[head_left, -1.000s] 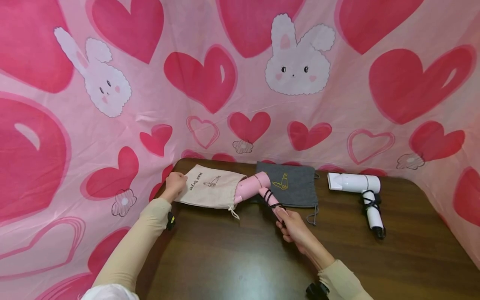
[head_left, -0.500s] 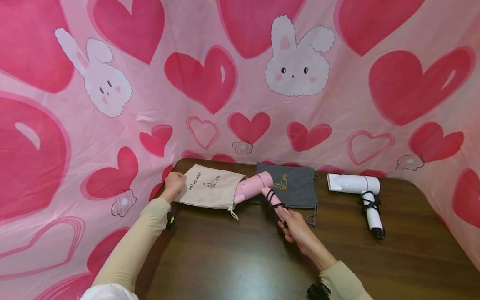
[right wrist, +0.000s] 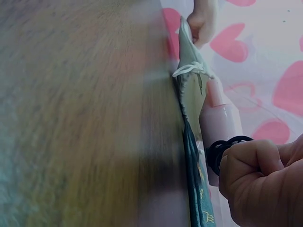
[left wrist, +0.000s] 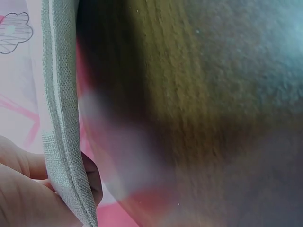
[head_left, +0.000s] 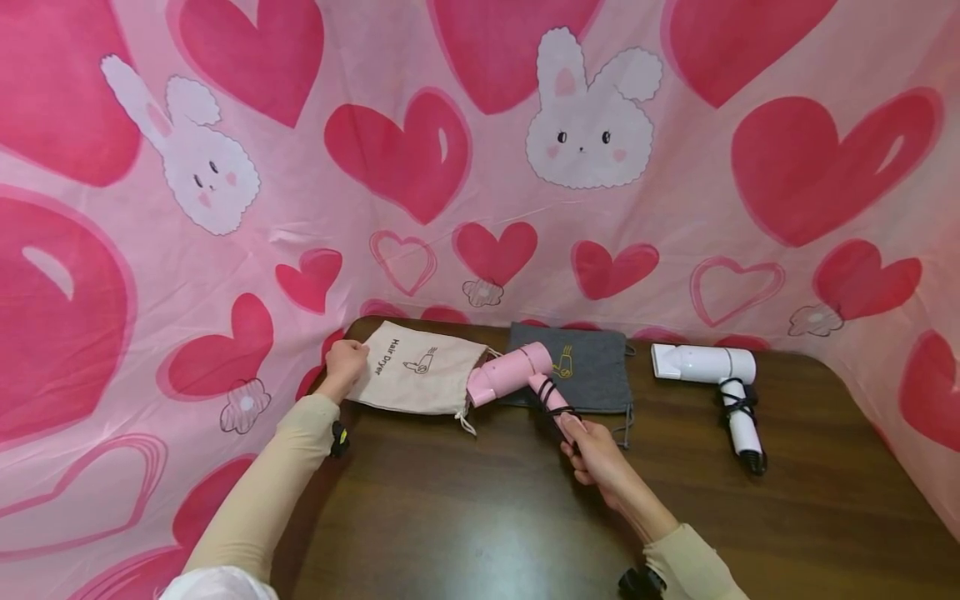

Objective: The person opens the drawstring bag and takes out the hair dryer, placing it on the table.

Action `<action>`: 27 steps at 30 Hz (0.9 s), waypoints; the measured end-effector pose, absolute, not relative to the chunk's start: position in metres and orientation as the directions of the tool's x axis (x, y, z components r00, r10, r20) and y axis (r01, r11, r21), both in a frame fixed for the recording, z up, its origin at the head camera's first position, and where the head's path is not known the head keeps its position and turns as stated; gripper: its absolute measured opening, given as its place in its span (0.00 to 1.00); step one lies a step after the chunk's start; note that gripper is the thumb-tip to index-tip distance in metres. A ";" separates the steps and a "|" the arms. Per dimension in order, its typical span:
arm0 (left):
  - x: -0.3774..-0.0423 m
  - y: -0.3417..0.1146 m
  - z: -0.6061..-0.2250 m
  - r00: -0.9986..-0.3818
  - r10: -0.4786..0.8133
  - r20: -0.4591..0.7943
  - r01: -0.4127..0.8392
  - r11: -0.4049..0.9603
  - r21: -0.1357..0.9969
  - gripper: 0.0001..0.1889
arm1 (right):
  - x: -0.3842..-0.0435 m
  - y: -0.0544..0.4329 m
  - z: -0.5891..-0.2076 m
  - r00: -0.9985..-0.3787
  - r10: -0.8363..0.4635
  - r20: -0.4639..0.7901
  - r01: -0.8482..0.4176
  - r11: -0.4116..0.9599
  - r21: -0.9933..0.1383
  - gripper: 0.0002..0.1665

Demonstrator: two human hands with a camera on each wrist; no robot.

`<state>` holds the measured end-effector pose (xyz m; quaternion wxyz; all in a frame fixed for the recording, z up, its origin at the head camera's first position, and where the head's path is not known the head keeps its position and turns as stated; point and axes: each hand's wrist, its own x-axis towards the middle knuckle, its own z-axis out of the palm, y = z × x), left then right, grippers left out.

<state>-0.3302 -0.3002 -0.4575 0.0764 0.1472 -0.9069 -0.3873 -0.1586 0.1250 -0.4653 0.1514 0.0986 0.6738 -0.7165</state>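
Observation:
A beige drawstring bag (head_left: 420, 371) printed "Hair Dryer" lies toward the table's back left. My left hand (head_left: 347, 367) pinches its closed left end; in the left wrist view the thumb and fingers sit on both sides of the fabric (left wrist: 66, 118). My right hand (head_left: 596, 458) grips the handle of a pink hair dryer (head_left: 510, 372), whose black cord is wound round the handle. The dryer's flat nozzle is at the bag's mouth, and its barrel is outside. In the right wrist view the pink dryer (right wrist: 220, 123) is held above the grey bag.
A dark grey drawstring bag (head_left: 600, 383) lies flat behind the pink dryer, partly covered by it. Farther right on the brown table (head_left: 465, 517) rests a white hair dryer (head_left: 708, 364) with its cord wrapped. A pink heart-patterned cloth (head_left: 495, 183) stands behind and along the sides.
My right hand has drawn the pink dryer slightly to the right, so more of its nozzle end shows outside the beige bag. The left hand keeps hold of the bag.

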 end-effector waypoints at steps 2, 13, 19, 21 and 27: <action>-0.331 -0.299 -0.457 -0.943 -0.333 0.019 -0.214 0.646 0.732 0.15 | -0.159 0.126 -0.465 -0.934 -0.086 -0.347 0.351 -0.050 -0.935 0.20; -0.333 -0.295 -0.453 -0.934 -0.357 0.006 -0.222 0.595 0.773 0.15 | -0.156 0.129 -0.463 -0.932 -0.070 -0.356 0.361 -0.071 -0.930 0.19; -0.337 -0.294 -0.451 -0.930 -0.366 -0.038 -0.255 0.567 0.783 0.15 | -0.153 0.132 -0.462 -0.933 -0.060 -0.354 0.357 -0.077 -0.931 0.20; -0.338 -0.293 -0.450 -0.931 -0.363 -0.044 -0.259 0.571 0.779 0.15 | -0.152 0.133 -0.462 -0.934 -0.057 -0.353 0.357 -0.082 -0.930 0.20; -0.341 -0.291 -0.451 -0.930 -0.367 -0.035 -0.254 0.570 0.781 0.14 | -0.150 0.135 -0.461 -0.935 -0.039 -0.353 0.355 -0.084 -0.931 0.20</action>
